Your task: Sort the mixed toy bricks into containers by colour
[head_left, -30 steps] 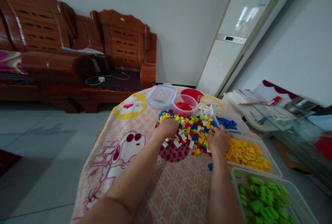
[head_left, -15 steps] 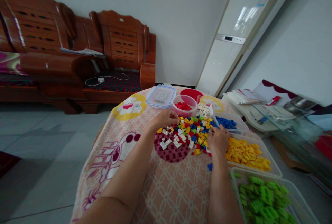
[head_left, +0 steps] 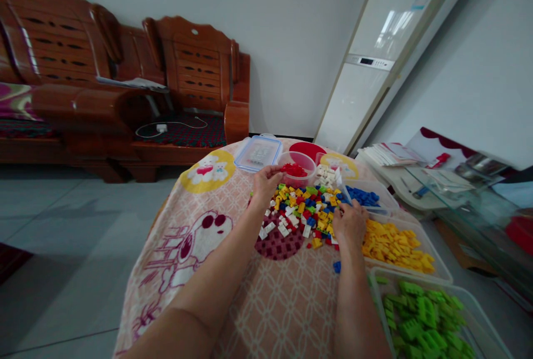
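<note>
My left hand [head_left: 267, 182] is at the near left rim of a round clear tub [head_left: 308, 180] that holds red toy bricks [head_left: 293, 170]. Its thumb and fingers are pinched together; whatever is between them is too small to make out. At the right edge of a mixed pile of toy bricks [head_left: 300, 203], in yellow, white, blue, red and green, rests my right hand [head_left: 350, 224]. Its fingers curl down at the pile's yellow bricks, and their tips are partly hidden. White bricks [head_left: 284, 230] lie loose at the pile's near left side.
Along the right stand clear boxes of blue bricks [head_left: 363, 197], yellow bricks [head_left: 393, 245] and green bricks [head_left: 425, 320]. White bricks [head_left: 327, 175] sit behind the pile. A blue-rimmed lid [head_left: 258, 153] lies at the back left. One blue brick [head_left: 337, 267] lies near my right wrist.
My left hand has moved from the left part of the brick pile forward to the rim of the tub of red bricks. My right hand has stayed almost in place.
</note>
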Motion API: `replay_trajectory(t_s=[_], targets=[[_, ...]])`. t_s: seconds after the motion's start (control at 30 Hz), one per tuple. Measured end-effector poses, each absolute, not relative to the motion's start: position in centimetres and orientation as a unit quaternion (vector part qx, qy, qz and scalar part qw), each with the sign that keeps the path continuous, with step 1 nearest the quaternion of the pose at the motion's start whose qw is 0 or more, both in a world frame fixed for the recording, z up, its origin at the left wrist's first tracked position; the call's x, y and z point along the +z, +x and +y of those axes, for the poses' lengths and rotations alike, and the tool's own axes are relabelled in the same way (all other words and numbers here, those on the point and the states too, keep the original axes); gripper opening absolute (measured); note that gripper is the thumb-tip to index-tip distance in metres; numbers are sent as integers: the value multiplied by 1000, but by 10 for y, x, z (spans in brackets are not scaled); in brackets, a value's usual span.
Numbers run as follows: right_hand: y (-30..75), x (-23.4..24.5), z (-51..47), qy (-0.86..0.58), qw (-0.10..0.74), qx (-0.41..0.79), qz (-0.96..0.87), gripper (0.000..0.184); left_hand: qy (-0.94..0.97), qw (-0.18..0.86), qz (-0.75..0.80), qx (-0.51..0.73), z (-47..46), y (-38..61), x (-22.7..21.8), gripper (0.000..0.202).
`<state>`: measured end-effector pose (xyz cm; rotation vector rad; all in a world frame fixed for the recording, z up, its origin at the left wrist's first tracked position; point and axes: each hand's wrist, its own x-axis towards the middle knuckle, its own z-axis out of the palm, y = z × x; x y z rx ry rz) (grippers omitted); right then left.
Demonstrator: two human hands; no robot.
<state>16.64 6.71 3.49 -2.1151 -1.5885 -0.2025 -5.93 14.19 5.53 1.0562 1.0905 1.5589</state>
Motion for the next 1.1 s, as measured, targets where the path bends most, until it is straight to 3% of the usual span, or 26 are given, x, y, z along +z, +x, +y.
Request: replay_trajectory(t_s=[0.2,0.43,0.57,0.83,1.1], targets=[[166,36,67,-775,241,-71,-580,36,536,399,477,571,143,-67,56,32],[165,37,66,-772,242,-83,-581,36,758,354,508,206,122,-76,79,11],[166,36,66,-774,238,-83,-581,35,800,288,521,69,107,-65,91,20],[167,34,67,-770,244,-82,-584,36,819,180,542,56,105,-44,78,16],[166,35,67,-775,241,-77,-579,36,784,365,491,104,111,-84,90,15]])
